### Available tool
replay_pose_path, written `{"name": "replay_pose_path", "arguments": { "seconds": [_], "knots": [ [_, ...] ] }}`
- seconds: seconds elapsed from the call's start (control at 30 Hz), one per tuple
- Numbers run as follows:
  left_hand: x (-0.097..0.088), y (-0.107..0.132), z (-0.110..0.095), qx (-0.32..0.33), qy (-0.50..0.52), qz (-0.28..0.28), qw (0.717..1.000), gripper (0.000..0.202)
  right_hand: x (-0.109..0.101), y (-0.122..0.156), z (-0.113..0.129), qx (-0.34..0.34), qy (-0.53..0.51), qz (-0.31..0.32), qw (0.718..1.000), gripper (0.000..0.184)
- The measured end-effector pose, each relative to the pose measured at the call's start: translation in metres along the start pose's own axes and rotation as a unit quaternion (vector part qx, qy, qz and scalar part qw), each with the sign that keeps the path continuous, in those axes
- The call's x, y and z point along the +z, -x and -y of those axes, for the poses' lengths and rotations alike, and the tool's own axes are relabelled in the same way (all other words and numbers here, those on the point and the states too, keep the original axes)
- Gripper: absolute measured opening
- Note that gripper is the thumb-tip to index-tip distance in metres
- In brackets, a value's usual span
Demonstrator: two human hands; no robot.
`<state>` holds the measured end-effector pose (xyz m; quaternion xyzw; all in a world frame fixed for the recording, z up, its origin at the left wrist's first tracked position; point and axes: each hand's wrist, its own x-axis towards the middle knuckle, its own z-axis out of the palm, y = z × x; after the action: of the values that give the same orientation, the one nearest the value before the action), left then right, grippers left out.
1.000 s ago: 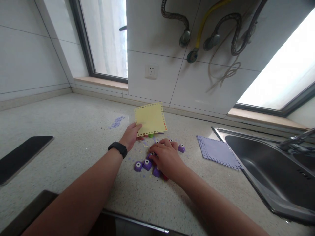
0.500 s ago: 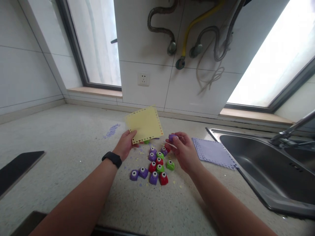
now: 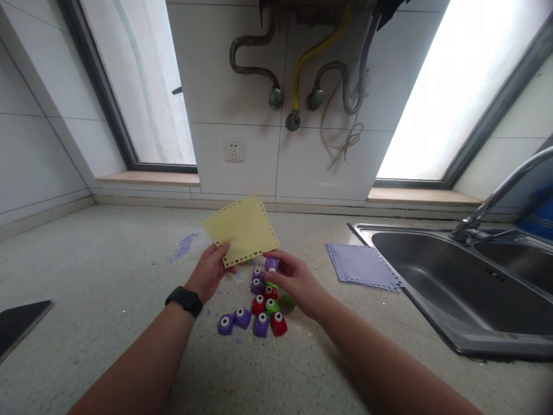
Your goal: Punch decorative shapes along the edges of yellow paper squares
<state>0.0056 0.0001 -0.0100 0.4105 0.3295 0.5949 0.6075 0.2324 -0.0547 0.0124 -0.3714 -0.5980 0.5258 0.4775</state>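
Yellow paper with small shapes punched along its edges is pinched by its lower left corner in my left hand, tilted above the counter. My right hand grips a small purple craft punch between thumb and fingers, close to the paper's lower right corner. Whether punch and paper touch I cannot tell. Below the hands, several purple, red and green craft punches stand in a cluster, among them a red punch and a green punch. My right hand partly hides some of them.
Punched purple sheets lie stacked beside the steel sink at right. Purple paper bits form a pile at left, and more scraps are scattered around the punches. A dark flat object lies at the left edge.
My right hand has brought the purple punch leftward to the yellow paper's lower right corner and turned it. My left hand still holds the paper. The camera view has shifted.
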Motion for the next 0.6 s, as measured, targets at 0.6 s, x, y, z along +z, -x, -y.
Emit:
{"name": "replay_pose_path", "arguments": {
  "seconds": [0.6],
  "knots": [
    [-0.011,0.014,-0.043,-0.058,0.044,0.041,0.996,0.036,-0.049,0.001,0.023,-0.044,0.084,0.113,0.989,0.040]
  ]
}}
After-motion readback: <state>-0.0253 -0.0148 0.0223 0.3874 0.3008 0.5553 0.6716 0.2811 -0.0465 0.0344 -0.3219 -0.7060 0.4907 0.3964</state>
